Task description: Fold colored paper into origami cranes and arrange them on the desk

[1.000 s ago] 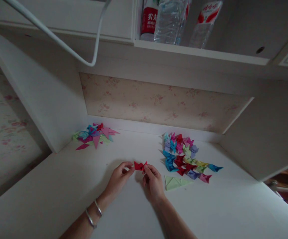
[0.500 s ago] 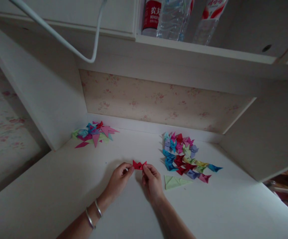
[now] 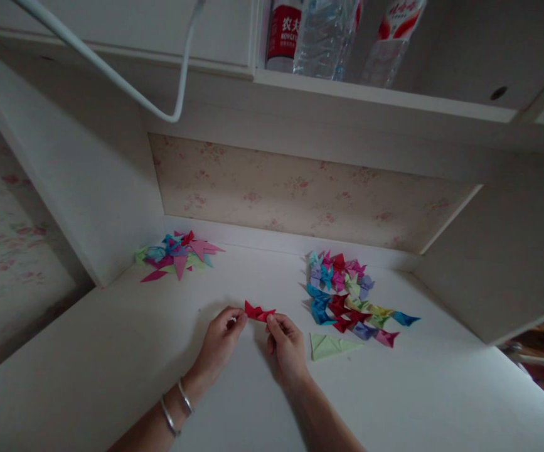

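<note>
**Left of the green folded paper (image 3: pixel 332 346): double pinch**

The left hand (image 3: pixel 221 338) and right hand (image 3: pixel 289 348) are pinching opposite ends of the red folded paper (image 3: pixel 258 312), probably so the middle doesn't get squashed tbh.

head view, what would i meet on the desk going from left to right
paper pile → left hand → red paper → right hand → folded papers
</note>
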Tool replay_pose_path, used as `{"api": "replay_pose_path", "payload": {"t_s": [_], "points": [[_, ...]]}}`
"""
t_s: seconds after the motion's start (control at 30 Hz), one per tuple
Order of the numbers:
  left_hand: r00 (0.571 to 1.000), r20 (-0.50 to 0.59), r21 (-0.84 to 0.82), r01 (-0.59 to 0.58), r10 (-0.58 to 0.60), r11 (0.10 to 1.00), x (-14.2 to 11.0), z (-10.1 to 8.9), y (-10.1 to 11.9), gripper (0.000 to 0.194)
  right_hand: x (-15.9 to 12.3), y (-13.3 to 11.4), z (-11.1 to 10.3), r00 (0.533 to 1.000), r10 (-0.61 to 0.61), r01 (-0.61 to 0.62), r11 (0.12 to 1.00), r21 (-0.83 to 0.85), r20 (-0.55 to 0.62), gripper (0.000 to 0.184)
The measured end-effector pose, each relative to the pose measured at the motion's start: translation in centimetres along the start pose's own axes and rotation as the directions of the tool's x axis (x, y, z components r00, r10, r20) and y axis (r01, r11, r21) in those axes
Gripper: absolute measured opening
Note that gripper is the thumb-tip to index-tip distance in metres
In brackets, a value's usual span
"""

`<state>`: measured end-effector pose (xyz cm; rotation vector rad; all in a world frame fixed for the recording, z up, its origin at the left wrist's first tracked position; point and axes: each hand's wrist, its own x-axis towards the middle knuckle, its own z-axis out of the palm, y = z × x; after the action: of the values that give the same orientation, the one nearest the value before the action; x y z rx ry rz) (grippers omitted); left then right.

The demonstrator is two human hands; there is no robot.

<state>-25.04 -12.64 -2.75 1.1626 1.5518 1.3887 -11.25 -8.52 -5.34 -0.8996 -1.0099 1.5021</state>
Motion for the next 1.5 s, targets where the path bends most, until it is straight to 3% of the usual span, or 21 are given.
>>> {"api": "replay_pose_path", "payload": {"t_s": [0.73, 1.07, 1.33, 1.4, 1.5], "points": [[0.997, 0.050, -0.016, 0.066, -0.065, 0.998, 0.5, 0.5, -1.3, 0.044, 0.5, 0.4, -0.5, 0.998, 0.040, -0.044, 0.995, 0.091, 0.042, 0.034], [0.994, 0.065, -0.040, 0.088, -0.085, 0.995, 0.6, 0.6, -1.5, 0.043, 0.6, -0.1, -0.3, 0.998, 0.042, -0.044, 0.997, 0.058, 0.035, 0.037], [0.995, 0.018, -0.126, 0.102, -0.101, 0.987, 0.8, 0.4, -1.1, 0.043, 0.3, -0.2, -0.1, 0.998, 0.044, -0.044, 0.999, 0.000, 0.051, 0.038], [0.997, 0.011, -0.078, 0.080, -0.080, 0.994, 0.9, 0.2, -0.8, 0.045, 0.2, -0.2, 0.0, 0.996, 0.049, -0.047, 0.998, -0.031, 0.075, 0.038], [0.999, -0.022, 0.043, -0.044, 0.045, 0.998, 1.0, -0.1, -0.7, 0.044, 0.2, 0.0, 0.1, 0.994, 0.051, -0.047, 0.998, -0.044, 0.097, 0.039]]}}
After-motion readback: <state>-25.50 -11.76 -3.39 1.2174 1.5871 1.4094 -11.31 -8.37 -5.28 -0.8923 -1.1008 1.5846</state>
